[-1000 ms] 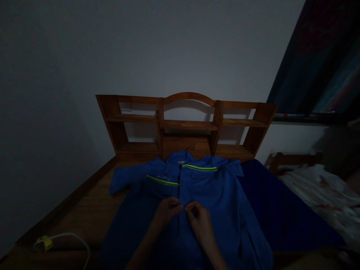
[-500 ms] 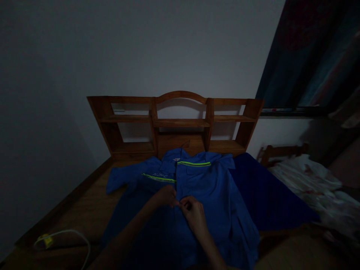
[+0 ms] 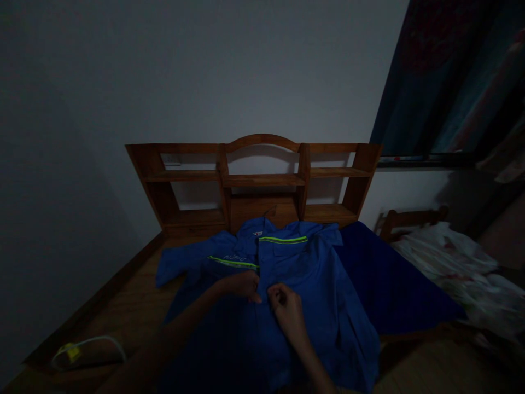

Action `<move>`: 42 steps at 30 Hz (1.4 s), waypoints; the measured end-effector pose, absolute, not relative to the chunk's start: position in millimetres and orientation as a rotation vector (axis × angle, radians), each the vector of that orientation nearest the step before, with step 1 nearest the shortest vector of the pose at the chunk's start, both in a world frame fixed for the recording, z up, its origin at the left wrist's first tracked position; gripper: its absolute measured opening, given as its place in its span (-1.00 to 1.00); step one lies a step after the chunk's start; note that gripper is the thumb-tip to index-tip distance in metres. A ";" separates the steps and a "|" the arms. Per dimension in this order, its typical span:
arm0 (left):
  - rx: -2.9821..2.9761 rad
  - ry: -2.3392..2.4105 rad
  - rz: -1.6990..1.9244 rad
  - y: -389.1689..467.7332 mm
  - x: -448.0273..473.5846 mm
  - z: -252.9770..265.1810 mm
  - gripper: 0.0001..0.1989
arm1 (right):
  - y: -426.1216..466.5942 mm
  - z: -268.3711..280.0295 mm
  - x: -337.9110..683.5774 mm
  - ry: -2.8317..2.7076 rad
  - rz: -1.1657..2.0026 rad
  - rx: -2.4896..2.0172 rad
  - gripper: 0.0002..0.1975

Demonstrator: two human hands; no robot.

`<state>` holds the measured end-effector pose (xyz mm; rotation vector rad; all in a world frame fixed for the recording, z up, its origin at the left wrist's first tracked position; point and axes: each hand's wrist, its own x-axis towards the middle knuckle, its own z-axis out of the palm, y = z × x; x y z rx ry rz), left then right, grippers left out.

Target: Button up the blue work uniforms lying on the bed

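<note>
A blue work jacket [image 3: 315, 306] lies spread face up, its collar at the far end and a yellow-green stripe across each side of the chest. Over the middle of its front, my left hand [image 3: 246, 284] is closed, with its fingers at the inner edge of the front opening. My right hand [image 3: 287, 309] is pinched on the other side of that opening, thumb and forefinger together against the cloth. A small gap separates the two hands. The dim light hides what lies between the fingertips, and no button can be made out.
A wooden shelf unit [image 3: 262, 180] stands behind the jacket against a pale wall. Dark blue cloth [image 3: 389, 284] lies on the right, with white plastic bags [image 3: 455, 257] beyond it. At the lower left is a white cord [image 3: 102, 338] near a yellow object [image 3: 70, 353].
My hands have drawn slightly apart; before, their fingertips met at the jacket's front opening. The jacket itself lies almost as it did.
</note>
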<state>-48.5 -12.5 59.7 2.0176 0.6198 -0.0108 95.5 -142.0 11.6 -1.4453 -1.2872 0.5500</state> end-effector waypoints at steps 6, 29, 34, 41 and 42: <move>2.251 0.656 0.275 -23.4 -47.3 58.1 -0.78 | -142.7 12.2 96.8 -1.259 0.544 -1.440 -0.78; 2.609 0.613 0.491 -32.0 -54.2 31.5 -0.90 | -145.3 12.5 100.0 -1.222 0.584 -1.421 -0.77; 2.846 0.613 0.519 -44.8 -61.3 16.7 -0.86 | -145.7 11.8 98.5 -1.225 0.571 -1.407 -0.78; 3.108 0.514 0.462 -49.9 -57.6 19.3 -0.84 | -146.4 12.9 98.8 -1.230 0.550 -1.392 -0.82; 3.087 0.560 0.481 -50.9 -55.4 19.2 -0.84 | -146.0 13.5 98.4 -1.230 0.550 -1.394 -0.82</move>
